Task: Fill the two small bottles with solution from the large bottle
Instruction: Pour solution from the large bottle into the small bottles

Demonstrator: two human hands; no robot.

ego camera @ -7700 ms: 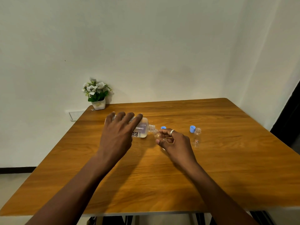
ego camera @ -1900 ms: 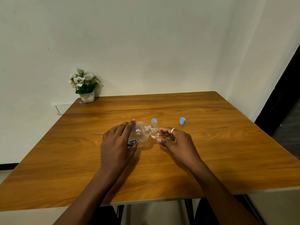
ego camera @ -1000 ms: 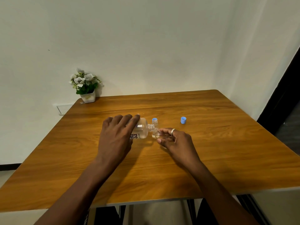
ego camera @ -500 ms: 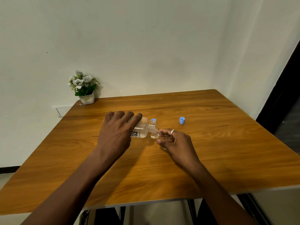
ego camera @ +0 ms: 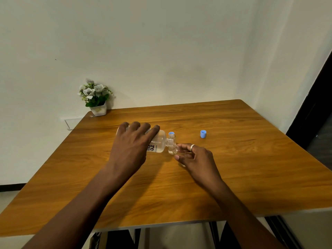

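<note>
My left hand (ego camera: pixel 133 147) grips the large clear bottle (ego camera: pixel 159 143), which lies tipped sideways above the wooden table (ego camera: pixel 233 168), neck pointing right. My right hand (ego camera: pixel 195 159) holds a small clear bottle (ego camera: pixel 175 150) tilted, its mouth against the large bottle's neck. A second small bottle with a blue cap (ego camera: pixel 172 136) stands upright just behind the two necks. A loose blue cap (ego camera: pixel 203 134) lies on the table to the right. Most of the held small bottle is hidden by my fingers.
A small white pot of white flowers (ego camera: pixel 96 97) stands at the table's far left corner against the wall. A white wall socket (ego camera: pixel 71 122) sits beside that corner. The table's right edge borders a dark doorway.
The large bottle has gone from neck-up tilt to nearly level over two seconds. Since 7.7 s ago, the small bottle that stood by the loose cap is gone from there.
</note>
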